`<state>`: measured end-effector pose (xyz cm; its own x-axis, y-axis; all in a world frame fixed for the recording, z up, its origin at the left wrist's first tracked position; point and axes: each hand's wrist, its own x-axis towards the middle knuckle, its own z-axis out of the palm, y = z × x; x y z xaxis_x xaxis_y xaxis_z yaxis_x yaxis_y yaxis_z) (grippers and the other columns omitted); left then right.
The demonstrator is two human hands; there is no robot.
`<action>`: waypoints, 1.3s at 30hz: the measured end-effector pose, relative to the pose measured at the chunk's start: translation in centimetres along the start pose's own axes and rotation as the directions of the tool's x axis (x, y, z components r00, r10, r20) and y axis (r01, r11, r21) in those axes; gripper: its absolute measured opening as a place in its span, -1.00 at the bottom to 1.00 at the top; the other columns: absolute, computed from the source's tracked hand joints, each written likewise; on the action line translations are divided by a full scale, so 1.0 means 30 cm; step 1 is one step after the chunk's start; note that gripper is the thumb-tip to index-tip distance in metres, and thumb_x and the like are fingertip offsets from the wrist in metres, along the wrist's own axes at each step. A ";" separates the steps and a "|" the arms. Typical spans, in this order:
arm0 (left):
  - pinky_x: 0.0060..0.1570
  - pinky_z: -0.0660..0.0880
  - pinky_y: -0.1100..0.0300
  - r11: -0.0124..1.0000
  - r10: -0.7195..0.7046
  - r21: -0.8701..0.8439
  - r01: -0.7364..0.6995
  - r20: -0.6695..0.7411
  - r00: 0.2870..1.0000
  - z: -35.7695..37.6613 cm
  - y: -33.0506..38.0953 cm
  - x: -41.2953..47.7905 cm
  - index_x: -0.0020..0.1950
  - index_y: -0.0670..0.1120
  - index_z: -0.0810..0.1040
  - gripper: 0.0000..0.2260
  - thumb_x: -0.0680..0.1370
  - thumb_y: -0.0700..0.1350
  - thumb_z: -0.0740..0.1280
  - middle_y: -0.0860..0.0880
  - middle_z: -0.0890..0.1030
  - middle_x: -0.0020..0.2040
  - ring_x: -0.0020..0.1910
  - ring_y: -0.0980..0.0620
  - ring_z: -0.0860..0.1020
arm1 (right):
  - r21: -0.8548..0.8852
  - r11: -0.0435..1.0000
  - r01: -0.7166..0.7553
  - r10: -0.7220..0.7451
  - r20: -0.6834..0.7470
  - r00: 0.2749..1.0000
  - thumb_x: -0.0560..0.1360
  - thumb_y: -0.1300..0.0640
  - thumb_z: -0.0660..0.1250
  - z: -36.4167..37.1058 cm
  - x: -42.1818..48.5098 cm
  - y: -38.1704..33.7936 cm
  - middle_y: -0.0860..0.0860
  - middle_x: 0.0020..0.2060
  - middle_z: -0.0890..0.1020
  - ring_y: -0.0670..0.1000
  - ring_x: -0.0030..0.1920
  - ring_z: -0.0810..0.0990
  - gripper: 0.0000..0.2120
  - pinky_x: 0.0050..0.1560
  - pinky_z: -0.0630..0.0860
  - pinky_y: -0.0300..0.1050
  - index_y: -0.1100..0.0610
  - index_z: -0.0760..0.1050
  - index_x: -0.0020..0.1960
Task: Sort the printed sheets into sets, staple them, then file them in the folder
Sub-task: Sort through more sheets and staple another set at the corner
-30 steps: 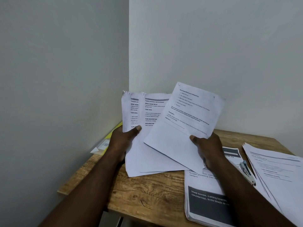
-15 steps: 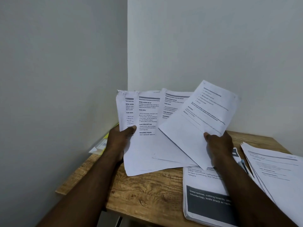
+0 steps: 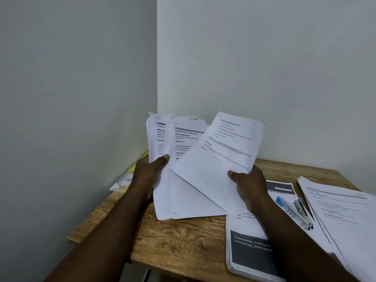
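your left fingers [image 3: 162,159] pinch the fanned sheets [image 3: 181,139]; right fingers [image 3: 234,175] grip one loose sheet [image 3: 219,157], now swung back over the fan, hiding the third page seen a moment ago. judgement: still sorting, stapling yet to come. wooden counter [image 3: 183,241]: stapler [image 3: 295,210], paper piles [image 3: 341,210], yellow folder [image 3: 138,166] by the wall corner.

The only bare wood on the table [image 3: 179,247] is the near strip under the fanned sheets [image 3: 183,192], which the left hand [image 3: 148,176] grips, and the front sheet [image 3: 213,165], pinched by the right hand [image 3: 250,184] (the left forearm [image 3: 105,231] crosses it). Rightward, the thick stack [image 3: 250,253], stapler [image 3: 295,210] and spread pages [image 3: 341,212] crowd together; the yellow folder [image 3: 135,168] fills the gap along the left wall [image 3: 71,119].
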<state>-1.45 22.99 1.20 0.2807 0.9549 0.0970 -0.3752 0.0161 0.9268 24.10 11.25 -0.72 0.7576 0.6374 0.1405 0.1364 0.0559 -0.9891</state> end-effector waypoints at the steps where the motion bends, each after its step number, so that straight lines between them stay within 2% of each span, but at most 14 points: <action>1: 0.12 0.65 -0.10 1.000 0.003 0.012 -0.003 -0.008 1.000 0.000 0.001 -0.002 0.25 -0.12 0.67 -0.75 0.59 -0.13 0.48 -0.09 0.77 0.07 0.05 -0.17 0.74 | 0.002 1.000 -0.003 0.003 0.010 1.000 0.47 0.22 0.60 0.009 -0.004 0.000 0.00 0.08 0.73 0.10 0.06 0.70 -0.65 0.18 0.66 0.10 -0.01 0.61 0.18; 7: 0.14 0.63 -0.07 1.000 0.016 0.003 -0.016 -0.013 1.000 0.009 0.008 -0.010 0.27 -0.08 0.67 -0.62 0.52 0.05 0.55 -0.06 0.76 0.11 0.08 -0.12 0.74 | 0.027 1.000 0.006 -0.007 0.036 0.999 0.46 0.25 0.60 0.008 -0.003 -0.005 -0.04 0.03 0.73 0.10 0.06 0.71 -0.70 0.19 0.66 0.12 -0.05 0.60 0.03; 11: 0.03 0.65 -0.02 1.000 -0.001 -0.014 0.001 0.021 1.000 0.011 0.007 -0.012 0.24 -0.14 0.67 -0.70 0.53 -0.15 0.55 -0.10 0.77 0.08 0.05 -0.16 0.75 | 0.051 0.999 -0.021 0.017 0.061 0.998 0.41 0.24 0.63 0.005 0.001 0.001 -0.04 0.07 0.75 0.12 0.07 0.73 -0.67 0.20 0.66 0.18 -0.05 0.63 0.06; 13: -0.10 0.68 0.04 1.000 0.000 -0.006 0.001 0.026 1.000 0.010 0.007 -0.013 0.21 -0.17 0.67 -0.73 0.52 -0.26 0.53 -0.11 0.77 0.05 0.01 -0.16 0.75 | 0.060 0.998 -0.026 0.021 0.083 0.996 0.40 0.27 0.64 0.006 -0.002 0.000 -0.03 0.07 0.76 0.13 0.07 0.74 -0.62 0.20 0.66 0.19 -0.01 0.65 0.13; 16: -0.19 0.68 0.10 1.000 0.007 -0.005 -0.006 0.023 1.000 0.009 0.007 -0.012 0.18 -0.17 0.67 -0.74 0.51 -0.33 0.51 -0.11 0.77 0.03 -0.02 -0.16 0.76 | 0.093 0.995 -0.023 0.012 0.116 0.993 0.39 0.31 0.64 0.001 -0.003 -0.001 -0.04 0.02 0.78 0.12 0.05 0.75 -0.63 0.15 0.67 0.12 0.01 0.67 0.10; 18: -0.18 0.68 0.09 1.000 0.006 -0.017 -0.005 0.030 1.000 0.010 0.010 -0.012 0.19 -0.17 0.67 -0.73 0.50 -0.32 0.52 -0.11 0.77 0.04 -0.01 -0.16 0.76 | 0.116 0.993 -0.030 0.012 0.156 0.988 0.38 0.33 0.65 -0.004 -0.006 -0.003 -0.03 0.05 0.78 0.12 0.07 0.75 -0.59 0.15 0.66 0.11 0.03 0.67 0.14; 22: -0.11 0.69 0.03 0.999 -0.012 -0.049 0.015 0.070 0.998 0.010 0.010 -0.015 0.20 -0.19 0.67 -0.70 0.48 -0.32 0.54 -0.14 0.76 0.07 0.02 -0.19 0.75 | 0.158 0.987 -0.036 -0.009 0.276 0.961 0.35 0.39 0.64 -0.010 -0.014 -0.006 0.01 0.13 0.76 0.15 0.15 0.73 -0.43 0.25 0.63 0.24 0.09 0.64 0.30; 28: 0.10 0.64 -0.09 1.000 -0.013 -0.019 0.015 0.080 0.997 -0.001 -0.003 -0.001 0.20 -0.21 0.68 -0.66 0.44 -0.37 0.55 -0.17 0.75 0.10 0.06 -0.23 0.74 | 0.136 0.991 -0.013 -0.036 0.348 0.937 0.34 0.41 0.64 -0.010 -0.016 -0.001 0.01 0.16 0.76 0.14 0.20 0.72 -0.40 0.29 0.61 0.27 0.09 0.64 0.31; 33: 0.14 0.63 -0.14 0.999 -0.016 -0.026 0.018 0.084 0.996 -0.004 -0.009 0.008 0.20 -0.23 0.68 -0.65 0.44 -0.38 0.54 -0.19 0.75 0.11 0.07 -0.25 0.73 | 0.154 0.988 -0.018 -0.038 0.357 0.933 0.37 0.42 0.61 -0.013 -0.018 -0.006 0.03 0.14 0.76 0.15 0.16 0.74 -0.45 0.28 0.61 0.28 0.10 0.64 0.30; 35: 0.14 0.63 -0.14 0.999 -0.018 -0.031 0.020 0.086 0.996 -0.003 -0.008 0.006 0.20 -0.23 0.67 -0.66 0.44 -0.39 0.53 -0.19 0.75 0.11 0.07 -0.25 0.73 | 0.165 0.986 -0.029 -0.032 0.360 0.932 0.41 0.37 0.61 -0.012 -0.015 -0.005 0.01 0.15 0.76 0.13 0.17 0.73 -0.48 0.31 0.60 0.26 0.09 0.64 0.31; 37: 0.13 0.64 -0.13 0.999 -0.017 -0.031 0.020 0.086 0.996 -0.003 -0.008 0.005 0.20 -0.22 0.67 -0.67 0.45 -0.39 0.53 -0.18 0.75 0.11 0.07 -0.24 0.73 | 0.155 0.987 -0.032 -0.024 0.347 0.937 0.43 0.22 0.63 -0.013 -0.010 -0.002 -0.03 0.17 0.75 0.11 0.21 0.72 -0.50 0.35 0.57 0.25 0.05 0.64 0.34; 39: 0.12 0.64 -0.11 0.999 -0.013 -0.029 0.015 0.087 0.996 -0.004 -0.009 0.005 0.21 -0.20 0.67 -0.67 0.46 -0.37 0.53 -0.17 0.75 0.11 0.07 -0.23 0.73 | 0.129 0.991 -0.023 -0.019 0.316 0.949 0.43 0.09 0.64 -0.014 -0.006 -0.003 -0.06 0.15 0.76 0.12 0.20 0.72 -0.55 0.33 0.55 0.35 0.00 0.66 0.30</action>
<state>-1.42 23.15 0.91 0.3613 0.9251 0.1165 -0.3965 0.0393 0.9172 24.21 10.80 -0.64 0.5146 0.8463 0.1378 0.0354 0.1396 -0.9896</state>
